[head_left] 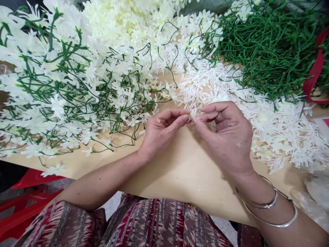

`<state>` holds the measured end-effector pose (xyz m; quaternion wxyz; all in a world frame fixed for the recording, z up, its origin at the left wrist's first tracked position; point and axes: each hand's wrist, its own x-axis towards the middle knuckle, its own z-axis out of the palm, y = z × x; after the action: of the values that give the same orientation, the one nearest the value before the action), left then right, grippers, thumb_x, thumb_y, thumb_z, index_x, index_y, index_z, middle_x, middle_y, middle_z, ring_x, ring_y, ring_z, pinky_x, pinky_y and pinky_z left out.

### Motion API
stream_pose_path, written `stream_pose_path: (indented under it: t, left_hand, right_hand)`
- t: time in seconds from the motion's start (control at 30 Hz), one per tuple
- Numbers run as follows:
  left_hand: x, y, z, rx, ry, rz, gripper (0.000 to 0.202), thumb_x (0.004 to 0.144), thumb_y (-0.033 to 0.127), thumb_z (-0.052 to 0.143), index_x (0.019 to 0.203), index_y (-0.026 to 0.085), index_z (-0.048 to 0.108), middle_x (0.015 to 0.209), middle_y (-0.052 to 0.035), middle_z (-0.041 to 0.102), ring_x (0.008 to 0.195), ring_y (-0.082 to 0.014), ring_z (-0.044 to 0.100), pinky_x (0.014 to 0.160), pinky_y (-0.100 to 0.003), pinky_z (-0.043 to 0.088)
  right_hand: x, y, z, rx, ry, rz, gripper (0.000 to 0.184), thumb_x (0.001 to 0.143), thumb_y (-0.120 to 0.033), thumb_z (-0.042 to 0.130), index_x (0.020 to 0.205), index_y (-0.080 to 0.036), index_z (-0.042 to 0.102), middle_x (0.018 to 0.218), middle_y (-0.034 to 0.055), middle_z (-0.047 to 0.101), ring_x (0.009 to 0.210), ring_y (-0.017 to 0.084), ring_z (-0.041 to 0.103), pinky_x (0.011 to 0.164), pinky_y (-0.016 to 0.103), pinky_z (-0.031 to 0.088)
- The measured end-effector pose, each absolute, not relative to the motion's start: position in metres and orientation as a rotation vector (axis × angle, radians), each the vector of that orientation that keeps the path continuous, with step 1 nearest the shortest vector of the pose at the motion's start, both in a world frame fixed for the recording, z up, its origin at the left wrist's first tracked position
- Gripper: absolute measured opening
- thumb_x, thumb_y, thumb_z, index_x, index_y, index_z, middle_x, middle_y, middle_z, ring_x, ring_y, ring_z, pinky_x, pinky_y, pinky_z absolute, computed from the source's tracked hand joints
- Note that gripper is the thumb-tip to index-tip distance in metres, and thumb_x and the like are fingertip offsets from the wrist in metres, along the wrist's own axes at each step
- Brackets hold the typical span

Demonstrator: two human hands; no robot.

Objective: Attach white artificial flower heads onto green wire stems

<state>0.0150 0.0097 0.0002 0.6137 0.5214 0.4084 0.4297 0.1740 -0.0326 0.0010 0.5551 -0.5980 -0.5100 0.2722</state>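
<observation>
My left hand (pixel 160 129) pinches a small white artificial flower (pixel 193 113) between thumb and forefinger, low over the table. From the other side, the thumb and fingers of my right hand (pixel 227 135) close on the same flower. Its details are too small to make out behind the fingertips. Just beyond both hands lies a spread of white stamen pieces (pixel 197 89). To the left is a large heap of white artificial flowers on green stems (pixel 102 92).
Loose pale blossoms (pixel 123 20) are piled at the back. A thick bundle of bare green stems (pixel 267 51) lies back right, beside a red strap (pixel 316 72). Clear plastic (pixel 313 195) sits at the right edge. A red stool (pixel 28 202) stands below the table (pixel 180 171) at left.
</observation>
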Motion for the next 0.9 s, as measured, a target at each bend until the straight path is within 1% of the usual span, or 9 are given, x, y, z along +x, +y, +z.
stream_pose_path:
  t: [0.13, 0.3, 0.4, 0.47, 0.57, 0.7, 0.8, 0.9]
  left_hand:
    - [0.0151, 0.01, -0.0001, 1.183, 0.928, 0.991, 0.028, 0.085, 0.049, 0.088, 0.093, 0.023, 0.081, 0.09, -0.0013, 0.082, 0.082, -0.0151, 0.076, 0.087, -0.033, 0.066]
    - [0.0143, 0.0096, -0.0002, 1.213, 0.94, 0.982, 0.024, 0.088, 0.045, 0.086, 0.095, 0.023, 0.082, 0.092, -0.0024, 0.082, 0.085, -0.015, 0.076, 0.087, -0.032, 0.064]
    - [0.0141, 0.0087, 0.0011, 1.253, 0.963, 0.985, 0.018, 0.089, 0.04, 0.086, 0.096, 0.024, 0.083, 0.093, -0.0016, 0.083, 0.084, -0.0142, 0.075, 0.085, -0.029, 0.062]
    - [0.0142, 0.0081, 0.0019, 1.268, 0.966, 0.985, 0.016, 0.089, 0.039, 0.086, 0.096, 0.024, 0.084, 0.093, -0.0012, 0.083, 0.083, -0.0138, 0.074, 0.084, -0.028, 0.062]
    - [0.0142, 0.0078, 0.0019, 1.256, 0.951, 0.974, 0.021, 0.087, 0.043, 0.087, 0.096, 0.024, 0.085, 0.096, -0.002, 0.084, 0.085, -0.0145, 0.075, 0.086, -0.029, 0.063]
    - [0.0127, 0.0097, 0.0009, 1.248, 0.909, 0.954, 0.022, 0.088, 0.044, 0.086, 0.096, 0.024, 0.084, 0.1, -0.0036, 0.084, 0.09, -0.0157, 0.077, 0.091, -0.031, 0.063]
    - [0.0109, 0.0115, 0.0012, 1.253, 0.858, 0.938, 0.021, 0.091, 0.043, 0.084, 0.095, 0.023, 0.082, 0.096, -0.0034, 0.084, 0.088, -0.015, 0.078, 0.089, -0.03, 0.064]
    - [0.0101, 0.0116, 0.0023, 1.229, 0.82, 0.946, 0.021, 0.093, 0.043, 0.082, 0.098, 0.023, 0.08, 0.089, -0.0025, 0.082, 0.083, -0.0143, 0.077, 0.086, -0.029, 0.065]
  right_hand:
    - [0.1735, -0.0321, 0.003, -1.406, -1.196, 0.617, 0.023, 0.083, -0.02, 0.081, 0.098, -0.026, 0.065, 0.081, -0.0046, 0.072, 0.074, 0.016, 0.073, 0.08, 0.035, 0.06]
    - [0.1743, -0.031, 0.0019, -1.403, -1.195, 0.563, 0.024, 0.082, -0.019, 0.084, 0.096, -0.028, 0.066, 0.081, -0.0033, 0.072, 0.073, 0.017, 0.072, 0.078, 0.036, 0.06]
    - [0.1744, -0.0319, -0.0006, -1.413, -1.206, 0.631, 0.023, 0.084, -0.018, 0.081, 0.099, -0.027, 0.067, 0.081, -0.0029, 0.072, 0.074, 0.018, 0.072, 0.082, 0.038, 0.061]
    - [0.1741, -0.0324, -0.003, -1.416, -1.215, 0.61, 0.023, 0.085, -0.018, 0.08, 0.1, -0.028, 0.067, 0.082, -0.0023, 0.073, 0.074, 0.019, 0.072, 0.082, 0.039, 0.061]
    - [0.1742, -0.0326, -0.006, -1.41, -1.229, 0.543, 0.023, 0.086, -0.019, 0.08, 0.101, -0.031, 0.068, 0.082, -0.0018, 0.075, 0.075, 0.02, 0.073, 0.081, 0.039, 0.062]
    - [0.1774, -0.0324, -0.0048, -1.406, -1.288, 0.602, 0.027, 0.087, -0.016, 0.076, 0.11, -0.029, 0.072, 0.083, -0.0027, 0.075, 0.077, 0.019, 0.074, 0.083, 0.039, 0.061]
    - [0.1807, -0.0313, -0.0021, -1.377, -1.41, 0.538, 0.018, 0.091, -0.015, 0.072, 0.103, -0.028, 0.076, 0.083, -0.0023, 0.076, 0.077, 0.019, 0.072, 0.081, 0.038, 0.059]
    - [0.1826, -0.0285, -0.0016, -1.282, -1.495, 0.445, 0.012, 0.094, -0.017, 0.073, 0.095, -0.029, 0.077, 0.085, -0.0016, 0.077, 0.078, 0.019, 0.07, 0.079, 0.039, 0.057]
